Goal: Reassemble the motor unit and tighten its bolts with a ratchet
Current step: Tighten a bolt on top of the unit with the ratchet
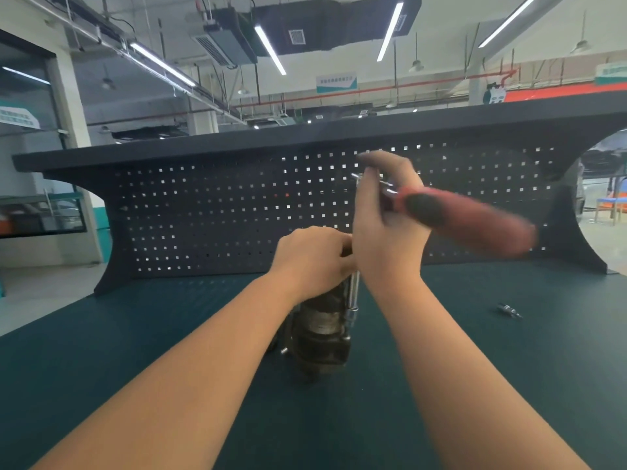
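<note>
The motor unit [320, 334] is standing upright on the dark green table [135, 385], close to the middle, with a long bolt [354, 293] running up its right side. The left hand [314, 257] is sitting on top of it, fingers curled tight around the upper end, forearm reaching in from lower left. The right hand [386, 225] is raised just above and beside, wrist bent back, grip clamped on the ratchet [451, 215], whose red and black handle is pointing right, blurred. A small metal bit [509, 311] is lying well off to the right. A perforated black back panel [237, 205] is rising behind.
</note>
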{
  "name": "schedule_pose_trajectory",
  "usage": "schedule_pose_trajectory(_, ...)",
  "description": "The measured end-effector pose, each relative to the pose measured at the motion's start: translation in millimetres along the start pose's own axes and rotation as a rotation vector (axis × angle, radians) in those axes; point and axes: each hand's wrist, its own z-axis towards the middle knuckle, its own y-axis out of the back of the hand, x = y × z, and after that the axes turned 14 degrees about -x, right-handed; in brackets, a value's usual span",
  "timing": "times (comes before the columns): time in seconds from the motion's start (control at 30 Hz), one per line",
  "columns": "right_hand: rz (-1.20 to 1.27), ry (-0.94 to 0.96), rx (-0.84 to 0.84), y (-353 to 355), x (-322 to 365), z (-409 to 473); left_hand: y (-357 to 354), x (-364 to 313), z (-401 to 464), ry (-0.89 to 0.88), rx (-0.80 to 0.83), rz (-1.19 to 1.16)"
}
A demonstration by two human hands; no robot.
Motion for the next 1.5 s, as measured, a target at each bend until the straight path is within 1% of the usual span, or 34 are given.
schedule_pose_trajectory(0.07,0.214,-0.271,-0.030,-2,-7,9,3,9,-1,0.030,-0.039,-0.007)
schedule_pose_trajectory(0.1,0.306,-0.450,-0.017,-1,-11,14,3,13,-1,0.043,-0.056,-0.029)
schedule_pose_trajectory(0.17,0.523,-0.862,0.066,0,-18,21,3,20,0,0.067,-0.070,-0.067)
schedule_pose_trajectory(0.2,0.588,-0.981,0.096,0,-21,23,3,21,0,0.067,-0.072,-0.067)
schedule_pose_trajectory(0.23,0.602,-0.994,0.109,2,-23,24,1,23,0,0.054,-0.075,-0.063)
schedule_pose_trajectory(0.27,0.575,-0.925,0.110,3,-23,24,1,24,1,0.053,-0.079,-0.067)
schedule_pose_trajectory(0.37,0.374,-0.569,0.075,1,-11,20,1,27,0,0.059,-0.071,-0.076)
schedule_pose_trajectory(0.53,0.190,-0.226,-0.042,-11,12,4,6,26,1,0.069,-0.045,-0.110)
schedule_pose_trajectory(0.63,0.085,-0.049,-0.055,-18,23,-13,9,22,-2,0.072,-0.008,-0.129)
schedule_pose_trajectory(0.67,0.039,-0.032,-0.053,-20,25,-18,6,24,-2,0.076,0.005,-0.145)
schedule_pose_trajectory(0.73,-0.041,-0.065,-0.051,-21,27,-24,3,25,-2,0.097,0.007,-0.079)
schedule_pose_trajectory(0.8,-0.075,-0.096,-0.026,-20,26,-21,3,28,-3,0.052,-0.030,-0.073)
schedule_pose_trajectory(0.93,-0.027,-0.070,0.047,-16,18,-5,6,21,-4,0.025,-0.053,-0.049)
schedule_pose_trajectory(0.97,0.007,-0.079,0.045,-15,14,-2,6,21,-3,0.028,-0.055,-0.064)
schedule_pose_trajectory(1.0,0.085,-0.137,0.032,-14,8,1,4,22,-3,0.027,-0.058,-0.069)
schedule_pose_trajectory(1.03,0.181,-0.245,0.012,-12,3,5,2,25,-2,0.025,-0.065,-0.063)
schedule_pose_trajectory(1.07,0.276,-0.395,-0.013,-10,-3,10,0,27,-2,0.018,-0.080,-0.052)
schedule_pose_trajectory(1.17,0.597,-1.007,-0.033,-3,-15,27,-2,29,-1,0.025,-0.101,-0.033)
schedule_pose_trajectory(1.2,0.662,-1.113,-0.033,-1,-18,29,-2,28,-1,0.026,-0.098,-0.033)
schedule_pose_trajectory(1.23,0.680,-1.117,-0.025,0,-21,30,-2,27,-1,0.029,-0.093,-0.032)
schedule_pose_trajectory(1.27,0.657,-1.032,-0.021,1,-21,29,-1,26,-1,0.033,-0.092,-0.031)
schedule_pose_trajectory(1.33,0.563,-0.798,-0.032,-2,-14,22,-1,27,-1,0.041,-0.089,-0.040)
schedule_pose_trajectory(1.43,0.398,-0.544,-0.051,-6,-4,13,2,29,-2,0.044,-0.107,-0.068)
schedule_pose_trajectory(1.5,0.251,-0.314,-0.062,-10,0,7,3,26,-3,0.021,-0.105,-0.073)
